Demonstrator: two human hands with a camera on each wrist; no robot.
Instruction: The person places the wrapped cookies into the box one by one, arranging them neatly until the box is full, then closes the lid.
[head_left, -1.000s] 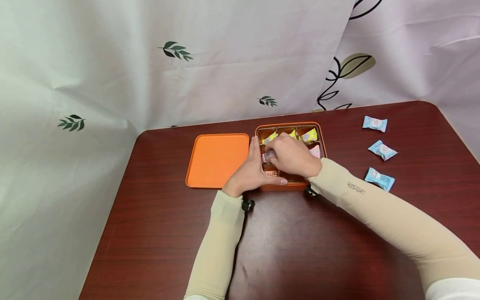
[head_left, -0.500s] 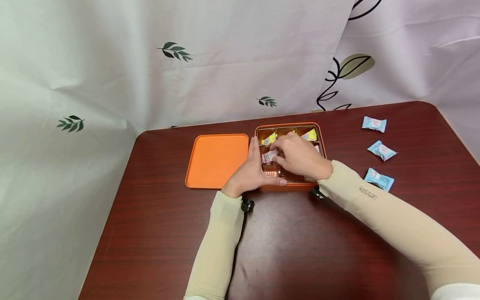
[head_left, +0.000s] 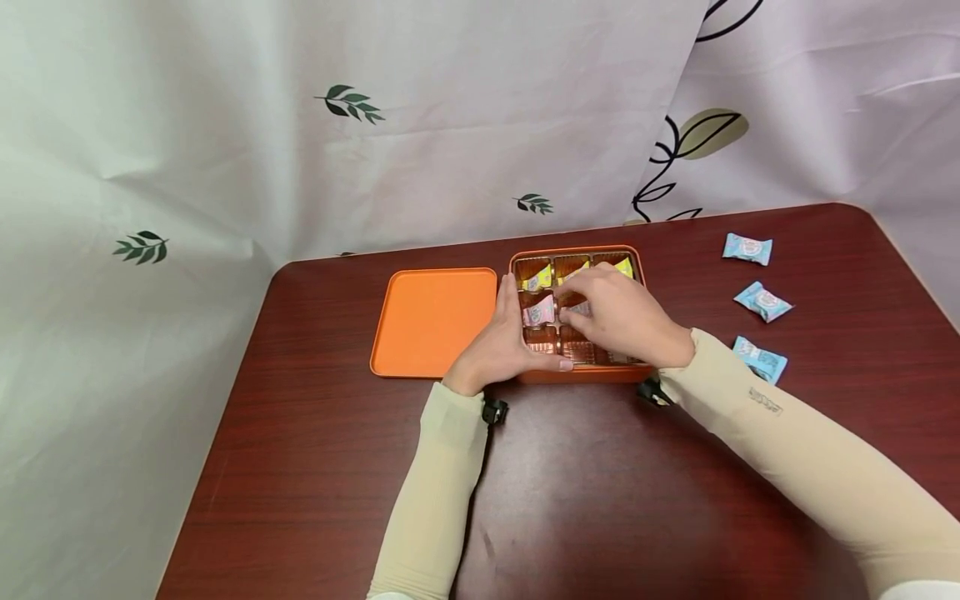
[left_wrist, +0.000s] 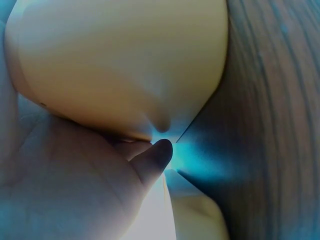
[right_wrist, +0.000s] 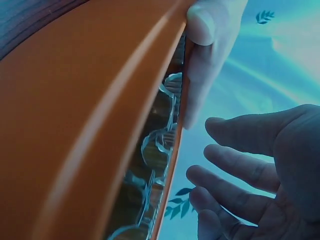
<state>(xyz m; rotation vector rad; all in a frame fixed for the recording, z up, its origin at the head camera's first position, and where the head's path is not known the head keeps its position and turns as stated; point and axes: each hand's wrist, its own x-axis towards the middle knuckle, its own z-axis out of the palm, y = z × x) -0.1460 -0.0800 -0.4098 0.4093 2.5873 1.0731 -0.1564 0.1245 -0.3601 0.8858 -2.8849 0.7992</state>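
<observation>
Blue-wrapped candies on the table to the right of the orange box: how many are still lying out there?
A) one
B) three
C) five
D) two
B: the head view shows three blue-wrapped candies in a loose column on the dark red table, right of the orange box and outside it; the nearest one is partly hidden behind the right sleeve.

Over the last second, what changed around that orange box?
The right hand let go of the pink candy, now lying in the box's middle-left cell, and drew back rightward with fingers open. The left hand kept bracing the box; lid and blue candies stayed put.
</observation>
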